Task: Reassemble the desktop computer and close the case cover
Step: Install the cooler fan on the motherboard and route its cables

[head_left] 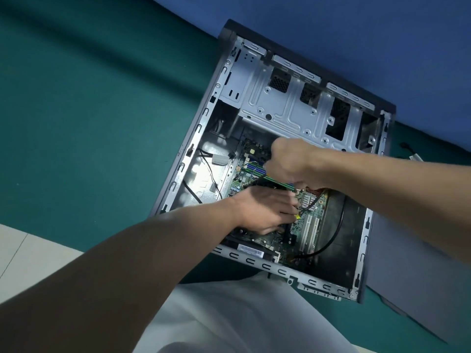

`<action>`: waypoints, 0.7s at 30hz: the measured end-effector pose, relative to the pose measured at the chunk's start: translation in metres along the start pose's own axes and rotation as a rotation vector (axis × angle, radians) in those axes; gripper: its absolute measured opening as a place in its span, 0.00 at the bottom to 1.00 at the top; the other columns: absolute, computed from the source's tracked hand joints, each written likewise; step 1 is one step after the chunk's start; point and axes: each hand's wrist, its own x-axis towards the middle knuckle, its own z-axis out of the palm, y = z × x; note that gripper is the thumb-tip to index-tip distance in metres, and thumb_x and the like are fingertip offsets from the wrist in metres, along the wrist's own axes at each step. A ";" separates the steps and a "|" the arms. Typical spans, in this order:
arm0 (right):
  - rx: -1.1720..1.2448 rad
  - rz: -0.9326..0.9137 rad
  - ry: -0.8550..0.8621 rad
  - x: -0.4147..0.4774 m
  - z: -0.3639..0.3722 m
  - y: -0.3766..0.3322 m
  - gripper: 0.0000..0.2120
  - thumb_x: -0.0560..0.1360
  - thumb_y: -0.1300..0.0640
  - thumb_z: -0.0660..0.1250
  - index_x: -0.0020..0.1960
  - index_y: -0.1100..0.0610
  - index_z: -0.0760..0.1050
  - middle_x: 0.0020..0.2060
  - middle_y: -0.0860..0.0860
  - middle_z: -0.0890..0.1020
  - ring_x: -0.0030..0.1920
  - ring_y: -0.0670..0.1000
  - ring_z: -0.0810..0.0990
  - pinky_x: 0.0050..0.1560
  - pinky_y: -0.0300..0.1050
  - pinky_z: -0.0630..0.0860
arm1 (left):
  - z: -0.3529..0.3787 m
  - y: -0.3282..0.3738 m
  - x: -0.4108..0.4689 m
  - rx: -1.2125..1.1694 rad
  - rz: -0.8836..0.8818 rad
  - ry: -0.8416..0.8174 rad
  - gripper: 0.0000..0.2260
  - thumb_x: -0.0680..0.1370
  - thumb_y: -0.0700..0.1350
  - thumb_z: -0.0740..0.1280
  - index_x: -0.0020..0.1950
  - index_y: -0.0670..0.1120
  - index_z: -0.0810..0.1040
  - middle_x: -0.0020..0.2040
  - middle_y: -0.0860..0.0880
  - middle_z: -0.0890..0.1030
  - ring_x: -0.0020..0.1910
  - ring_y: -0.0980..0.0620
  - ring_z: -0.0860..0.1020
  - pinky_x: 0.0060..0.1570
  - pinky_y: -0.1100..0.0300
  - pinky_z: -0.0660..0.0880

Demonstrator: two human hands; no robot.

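The open computer case (196,138) lies on its side on the green floor. The green motherboard (309,225) shows in its lower half, under a silver drive cage (280,98). My left hand (262,212) reaches in from the lower left, and its fingertips pinch a small yellow-tipped connector (296,217) on a thin black cable (312,203) over the board. My right hand (293,161) is a fist above the memory slots. It is closed on a dark slim tool (254,184) that pokes out to the left; its grip end is hidden.
A grey side cover (407,263) lies flat to the right of the case. A thicker black cable (334,235) loops across the dark bay at the lower right. A small loose cable part (414,156) lies beyond the case. My light trousers (229,314) are near the front edge.
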 end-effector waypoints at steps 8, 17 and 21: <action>-0.925 -0.601 0.137 -0.008 0.002 0.012 0.10 0.82 0.56 0.52 0.49 0.60 0.68 0.36 0.53 0.73 0.31 0.53 0.71 0.26 0.44 0.63 | 0.000 0.000 -0.002 -0.089 -0.033 0.007 0.18 0.76 0.46 0.66 0.66 0.49 0.76 0.65 0.52 0.77 0.63 0.51 0.74 0.45 0.63 0.77; -0.030 -0.042 0.027 0.013 0.006 0.020 0.20 0.81 0.55 0.59 0.32 0.59 0.67 0.29 0.53 0.72 0.27 0.48 0.68 0.25 0.38 0.63 | 0.009 0.000 0.002 0.160 0.041 -0.005 0.17 0.81 0.53 0.58 0.67 0.50 0.75 0.70 0.50 0.72 0.73 0.50 0.66 0.75 0.53 0.53; -0.545 -0.308 -0.024 0.001 0.001 0.015 0.08 0.80 0.57 0.59 0.47 0.62 0.67 0.41 0.56 0.76 0.30 0.49 0.68 0.25 0.41 0.59 | 0.001 0.000 -0.003 0.071 0.097 -0.008 0.17 0.77 0.54 0.64 0.65 0.54 0.78 0.65 0.56 0.77 0.68 0.55 0.71 0.67 0.60 0.67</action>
